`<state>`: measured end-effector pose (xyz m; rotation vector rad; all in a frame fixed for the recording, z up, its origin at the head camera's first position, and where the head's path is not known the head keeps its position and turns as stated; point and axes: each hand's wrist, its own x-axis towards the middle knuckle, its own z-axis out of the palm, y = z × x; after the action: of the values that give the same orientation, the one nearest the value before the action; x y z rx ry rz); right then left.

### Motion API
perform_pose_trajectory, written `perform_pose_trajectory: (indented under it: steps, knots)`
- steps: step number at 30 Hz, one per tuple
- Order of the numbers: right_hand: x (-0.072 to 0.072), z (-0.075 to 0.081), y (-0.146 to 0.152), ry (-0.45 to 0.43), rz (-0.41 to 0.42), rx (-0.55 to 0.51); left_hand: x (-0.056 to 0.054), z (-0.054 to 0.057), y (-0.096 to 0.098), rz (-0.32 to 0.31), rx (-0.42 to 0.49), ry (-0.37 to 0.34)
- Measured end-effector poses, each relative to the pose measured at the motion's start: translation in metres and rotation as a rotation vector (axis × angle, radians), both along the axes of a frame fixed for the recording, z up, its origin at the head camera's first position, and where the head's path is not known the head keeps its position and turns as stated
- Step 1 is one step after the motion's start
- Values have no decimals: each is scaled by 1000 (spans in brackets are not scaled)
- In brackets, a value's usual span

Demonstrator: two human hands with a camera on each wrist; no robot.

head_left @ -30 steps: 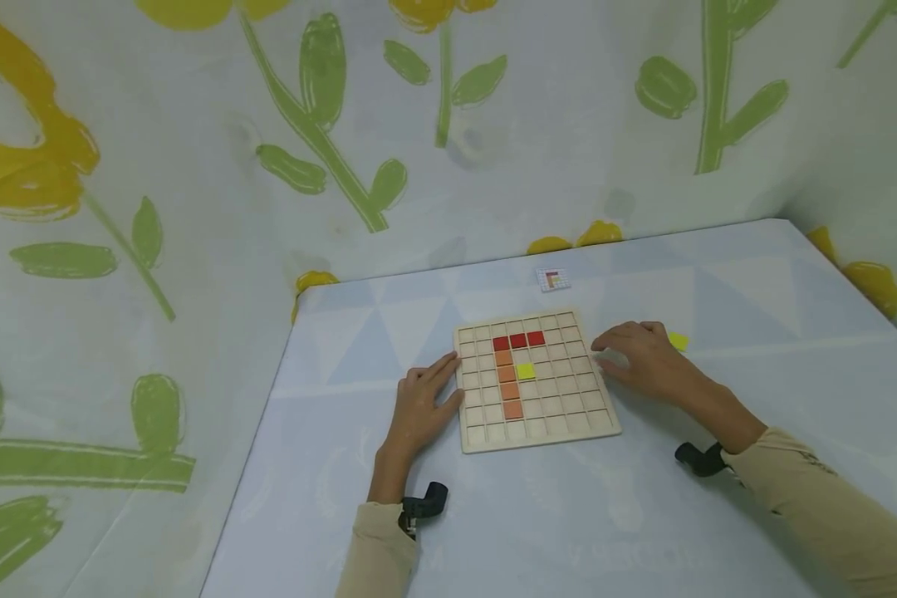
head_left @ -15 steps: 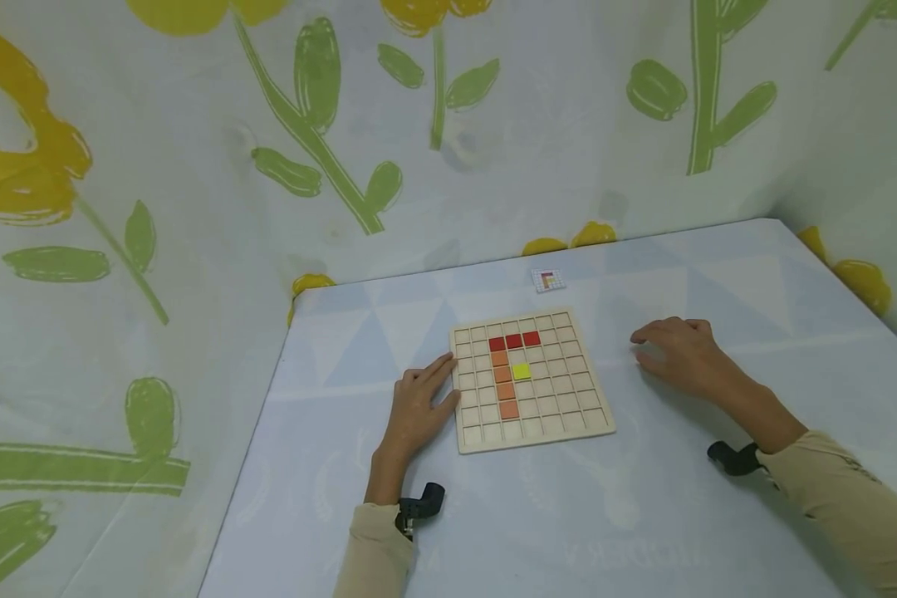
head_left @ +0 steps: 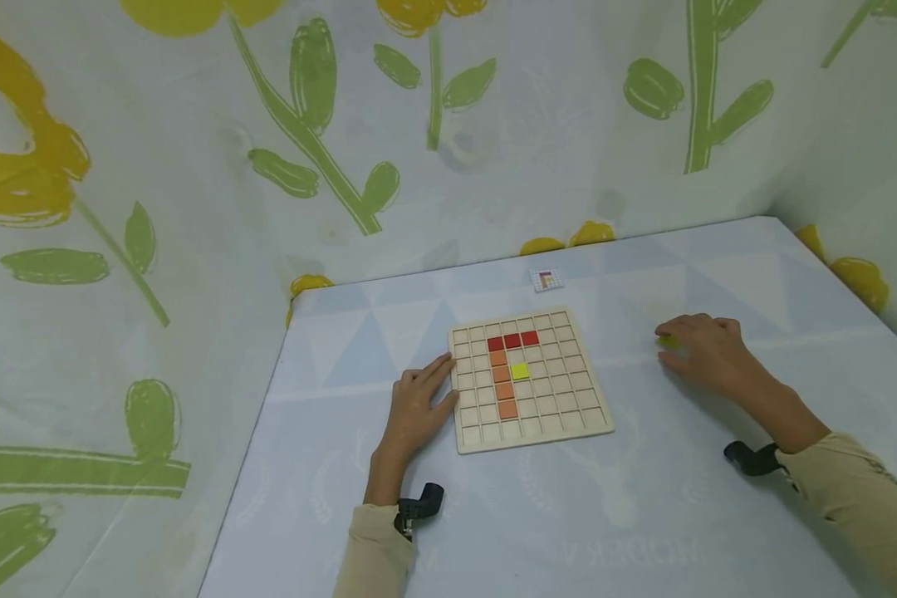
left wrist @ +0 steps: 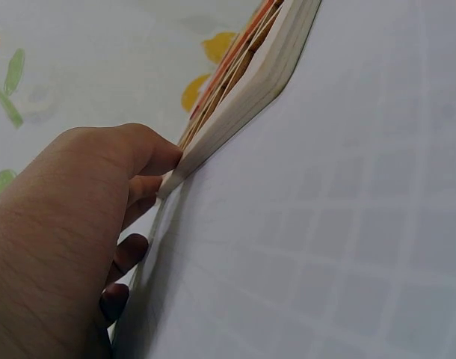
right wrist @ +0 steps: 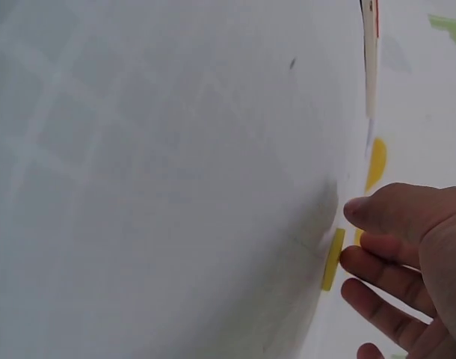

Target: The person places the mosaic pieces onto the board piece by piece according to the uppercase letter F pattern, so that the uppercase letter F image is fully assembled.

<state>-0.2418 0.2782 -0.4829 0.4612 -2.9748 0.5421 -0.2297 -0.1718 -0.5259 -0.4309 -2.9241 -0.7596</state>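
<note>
A square wooden grid board (head_left: 556,407) lies on the table with three red tiles (head_left: 512,340) in a row, several orange tiles (head_left: 503,390) in a column below, and one yellow tile (head_left: 520,371) beside that column. My left hand (head_left: 417,407) rests with fingers and thumb against the board's left edge, also seen on the edge in the left wrist view. To the right of the board, my right hand (head_left: 710,353) hovers over a loose yellow tile (right wrist: 333,259) on the table. Its fingertips touch or nearly touch that tile; the thumb stands apart from it.
Behind the board lies a small card (head_left: 546,280) printed with a coloured grid pattern. A white wall cloth with flowers (head_left: 314,75) rises at the table's back edge. Both wrists carry a black camera mount (head_left: 751,458).
My right hand has moved right, away from the board's right edge to the loose yellow tile, which it now partly covers. The left hand stays at the board's edge.
</note>
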Motion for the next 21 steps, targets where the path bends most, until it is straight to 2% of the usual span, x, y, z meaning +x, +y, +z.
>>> perform_pose_trajectory:
  steps: [13, 21]
  knots:
    - [-3, 0, 9, 13, -25, 25, -1, 0, 0, 12, -10, -34]
    - [-9, -1, 13, -42, -41, 39, -2, -1, -1, 11, -7, -23]
